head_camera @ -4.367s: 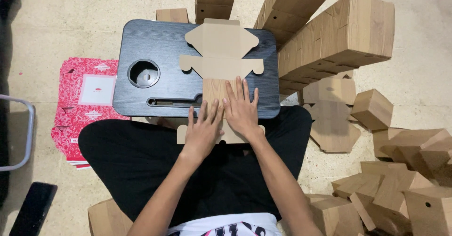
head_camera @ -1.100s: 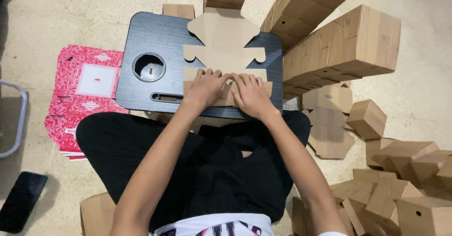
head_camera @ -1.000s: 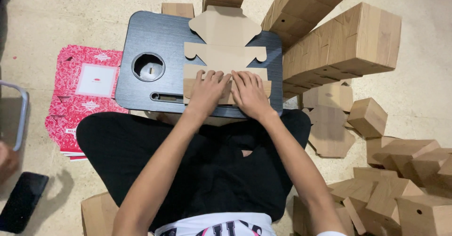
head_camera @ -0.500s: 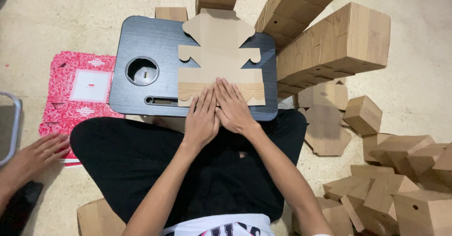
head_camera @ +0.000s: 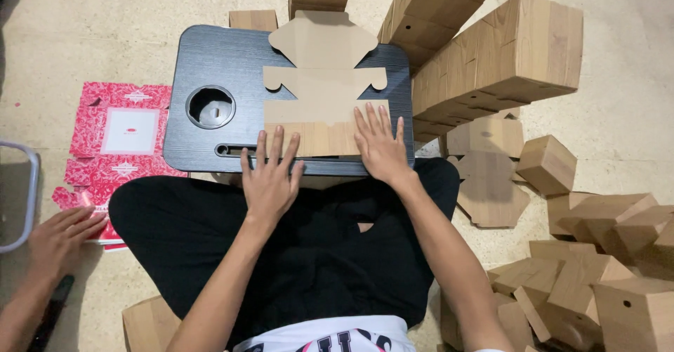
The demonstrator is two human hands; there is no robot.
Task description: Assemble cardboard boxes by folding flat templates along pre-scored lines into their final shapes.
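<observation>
A flat die-cut cardboard blank [head_camera: 324, 92] lies on a black lap tray [head_camera: 210, 64] that rests over my crossed legs. Its near flap is folded over and shows a wood-grain face. My left hand [head_camera: 269, 175] lies flat, fingers spread, at the flap's near left corner and the tray's front edge. My right hand [head_camera: 380, 143] presses flat on the flap's near right corner. Neither hand grips anything.
Stacks of folded wood-grain boxes [head_camera: 505, 50] stand at the right and far side, and loose boxes [head_camera: 604, 268] are heaped at the near right. Red printed flat cartons [head_camera: 119, 131] lie on the floor at left. Another person's hand [head_camera: 60, 236] reaches in at lower left.
My hands have slid apart from the flap's middle toward its two near corners. The other person's hand has come further in at the lower left.
</observation>
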